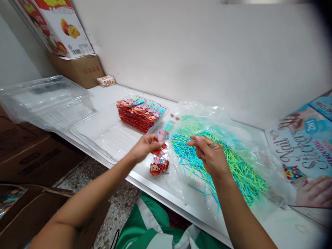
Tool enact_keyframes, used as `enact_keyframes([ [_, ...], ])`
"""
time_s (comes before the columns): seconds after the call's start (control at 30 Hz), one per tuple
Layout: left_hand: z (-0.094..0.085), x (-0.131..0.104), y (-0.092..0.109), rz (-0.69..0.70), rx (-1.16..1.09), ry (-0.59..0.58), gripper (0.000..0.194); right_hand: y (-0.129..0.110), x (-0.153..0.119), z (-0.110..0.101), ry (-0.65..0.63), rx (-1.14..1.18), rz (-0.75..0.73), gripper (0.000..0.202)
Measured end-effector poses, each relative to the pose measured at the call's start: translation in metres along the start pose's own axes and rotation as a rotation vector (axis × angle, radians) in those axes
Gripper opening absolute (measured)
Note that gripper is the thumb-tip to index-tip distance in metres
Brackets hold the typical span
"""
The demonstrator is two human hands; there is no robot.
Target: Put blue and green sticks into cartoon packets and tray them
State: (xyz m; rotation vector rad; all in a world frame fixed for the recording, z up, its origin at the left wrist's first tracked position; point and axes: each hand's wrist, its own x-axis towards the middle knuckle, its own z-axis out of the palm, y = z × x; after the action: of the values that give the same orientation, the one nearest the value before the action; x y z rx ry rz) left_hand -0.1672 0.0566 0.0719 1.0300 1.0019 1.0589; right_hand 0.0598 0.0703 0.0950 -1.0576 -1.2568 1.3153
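My left hand [145, 148] pinches a small red packet [158, 148] with a pink label, above the table. A light-blue strip [169, 126] shows at its upper end. Just below lies another red packet [159, 166] printed with a cartoon face. My right hand [209, 152], a blue ring on one finger, is closed with fingertips together; whether anything thin is between them I cannot make out. Beneath and beside it, many thin blue and green plastic sticks [233, 162] spill from a clear plastic bag [223, 119].
A clear tray [137, 127] holds rows of red packets. Left of it lies a clear plastic lid [103, 138], with stacked clear containers [44, 100] beyond. Cartons [75, 69] stand at the back left, a nail stickers box [303, 145] at the right. The table edge [155, 188] is nearest me.
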Motion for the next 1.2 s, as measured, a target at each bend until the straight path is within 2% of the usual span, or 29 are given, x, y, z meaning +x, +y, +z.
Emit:
enact_keyframes([
  [0.07,-0.038,0.028,0.022,0.037,0.086,0.107,0.032,0.005,-0.001,-0.012,0.021,-0.006,0.02,0.033],
  [0.17,-0.092,0.074,0.058,0.009,0.193,0.291,0.027,0.017,-0.005,-0.031,0.062,-0.013,0.084,0.032],
  [0.23,-0.117,0.101,0.076,-0.086,0.309,0.426,0.023,0.025,-0.009,-0.042,0.088,-0.011,0.12,0.031],
  [0.3,-0.132,0.124,0.088,-0.142,0.359,0.475,0.023,0.032,-0.012,-0.053,0.115,-0.002,0.151,0.029],
  [0.47,-0.147,0.162,0.093,-0.32,0.659,0.538,0.021,0.038,-0.013,-0.07,0.169,0.01,0.18,0.026],
  [0.57,-0.153,0.175,0.094,-0.445,0.931,0.513,0.024,0.039,-0.013,-0.074,0.185,0.006,0.196,0.025],
  [0.63,-0.155,0.179,0.098,-0.476,1.183,0.518,0.032,0.041,-0.013,-0.075,0.187,-0.009,0.212,0.026],
  [0.73,-0.155,0.18,0.103,-0.386,1.577,0.639,0.055,0.045,-0.015,-0.076,0.175,-0.031,0.231,0.027],
  [0.8,-0.153,0.179,0.101,-0.308,1.717,0.704,0.07,0.048,-0.016,-0.076,0.169,-0.04,0.235,0.027],
  [0.83,-0.152,0.178,0.098,-0.27,1.75,0.689,0.073,0.051,-0.016,-0.076,0.166,-0.044,0.237,0.027],
  [0.9,-0.152,0.178,0.089,-0.177,1.806,0.567,0.074,0.055,-0.016,-0.076,0.157,-0.049,0.246,0.027],
  [0.97,-0.154,0.179,0.08,-0.099,1.863,0.392,0.064,0.057,-0.016,-0.077,0.144,-0.052,0.256,0.028],
  [1.03,-0.157,0.182,0.074,-0.088,1.9,0.285,0.052,0.058,-0.017,-0.077,0.138,-0.059,0.265,0.029],
  [1.1,-0.162,0.184,0.073,-0.101,1.902,0.272,0.048,0.058,-0.017,-0.078,0.144,-0.071,0.277,0.03],
  [1.2,-0.173,0.182,0.079,-0.047,1.848,0.382,0.052,0.058,-0.019,-0.08,0.159,-0.088,0.288,0.031],
])
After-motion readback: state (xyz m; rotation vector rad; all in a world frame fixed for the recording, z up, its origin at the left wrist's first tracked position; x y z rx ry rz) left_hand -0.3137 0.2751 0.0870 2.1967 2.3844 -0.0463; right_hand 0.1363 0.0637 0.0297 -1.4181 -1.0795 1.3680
